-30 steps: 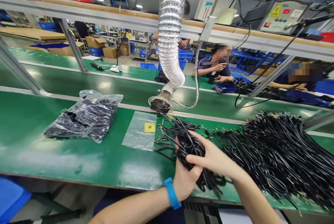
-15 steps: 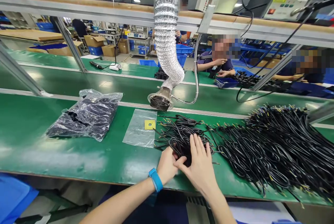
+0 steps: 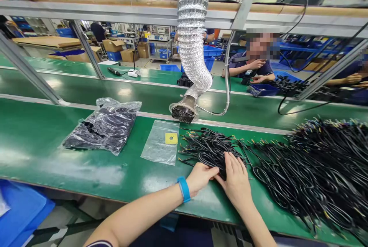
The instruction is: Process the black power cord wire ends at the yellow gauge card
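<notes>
A pile of black cables (image 3: 211, 145) with stripped, coloured wire ends lies on the green worktable, right in front of me. My left hand (image 3: 201, 178), below a blue wristband (image 3: 183, 189), grips the near edge of this pile between thumb and fingers. From the right, my right hand (image 3: 237, 181) curves over the same cables, its fingers close together and its thumb near the left thumb. The cable parts under both palms are hidden. Left of the pile lies a clear flat plastic bag (image 3: 156, 147) with a yellow square piece (image 3: 171, 138) on it.
A much larger heap of black cables (image 3: 319, 170) covers the right side. Further left sits a plastic bag of black parts (image 3: 105, 128). A silver duct with a fan head (image 3: 184, 112) hangs over the table's far edge. A co-worker (image 3: 253, 68) sits across the bench.
The camera view has turned slightly, so the scene sits further right. My left thumb now lies extended across the cables toward my right hand; both hands stay at the pile.
</notes>
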Tool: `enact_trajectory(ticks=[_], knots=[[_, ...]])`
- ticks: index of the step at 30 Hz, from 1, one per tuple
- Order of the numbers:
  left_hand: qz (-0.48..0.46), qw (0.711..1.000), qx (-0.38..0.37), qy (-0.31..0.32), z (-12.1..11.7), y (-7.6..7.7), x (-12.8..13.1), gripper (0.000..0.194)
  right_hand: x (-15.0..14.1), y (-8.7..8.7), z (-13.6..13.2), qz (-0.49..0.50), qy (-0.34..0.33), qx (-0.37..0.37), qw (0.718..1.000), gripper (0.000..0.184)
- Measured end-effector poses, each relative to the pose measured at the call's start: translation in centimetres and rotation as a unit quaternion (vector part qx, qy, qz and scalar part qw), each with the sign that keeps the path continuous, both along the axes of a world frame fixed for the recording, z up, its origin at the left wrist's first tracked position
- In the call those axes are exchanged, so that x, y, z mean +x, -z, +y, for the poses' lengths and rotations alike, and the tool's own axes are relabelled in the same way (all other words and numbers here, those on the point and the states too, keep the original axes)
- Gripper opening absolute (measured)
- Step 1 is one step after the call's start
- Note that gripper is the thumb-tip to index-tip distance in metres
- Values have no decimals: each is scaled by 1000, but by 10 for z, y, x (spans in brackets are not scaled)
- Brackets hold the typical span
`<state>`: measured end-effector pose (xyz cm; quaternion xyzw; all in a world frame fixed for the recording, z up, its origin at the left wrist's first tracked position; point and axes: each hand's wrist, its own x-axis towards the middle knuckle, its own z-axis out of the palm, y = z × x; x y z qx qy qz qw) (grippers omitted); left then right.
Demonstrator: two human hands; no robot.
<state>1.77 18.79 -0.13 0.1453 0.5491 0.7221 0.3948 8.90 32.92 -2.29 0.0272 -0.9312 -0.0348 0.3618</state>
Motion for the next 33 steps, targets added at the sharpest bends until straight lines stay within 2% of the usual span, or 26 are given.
enact_trajectory(ticks=[6,10,13,14,16,17,18,20,22,24,25,27,30,33], knots=[[3,999,19,29,24,7,-27,53,-23,3,28,29,-18,16,999,73],[-37,997,44,49,31,-5,-29,52,-35,6,40,37,-23,27,999,72],[-55,994,92,37,16,-21,-15,47,-37,5,44,31,-31,29,999,70],[-38,996,75,32,5,-24,-10,48,-36,4,44,27,-33,27,999,70],[60,997,-22,32,-26,-26,-6,48,-32,2,40,18,-34,23,999,71],[149,984,-85,38,-45,-24,-8,46,-29,1,37,15,-33,23,999,73],[264,954,-140,33,-65,-21,-11,38,-26,0,33,14,-32,26,999,76],[482,846,-227,-11,-105,-10,-24,32,-21,-1,26,13,-29,33,999,80],[588,745,-313,-33,-138,4,-37,39,-17,-1,18,14,-22,30,999,82],[632,684,-364,-15,-160,16,-43,49,-14,-2,10,18,-10,14,1000,82],[643,668,-375,-1,-166,21,-44,55,-12,-3,6,25,-2,6,1000,84],[655,652,-381,15,-171,27,-39,64,-10,-5,-5,47,7,2,999,88],[655,651,-382,19,-171,29,-28,75,-10,-8,-28,87,-11,22,996,86],[650,659,-379,26,-171,26,-18,83,-18,-12,-56,89,-50,27,994,67]])
